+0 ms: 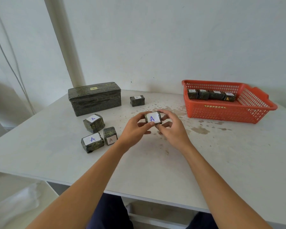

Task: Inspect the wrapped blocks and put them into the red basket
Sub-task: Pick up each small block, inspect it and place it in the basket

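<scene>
Hands meet left of the red basket: left hand and right hand pinch a wrapped block above the table. Fingertip hold seems light; turning it could drop it among stains.

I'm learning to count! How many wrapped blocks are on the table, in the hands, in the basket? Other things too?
Loose blocks on the table: 4
Held block, between left hand and right hand: 1
Basket blocks inside the red basket: 4
Big wrapped box: 1
The red basket itself: 1
Total: 11
</scene>
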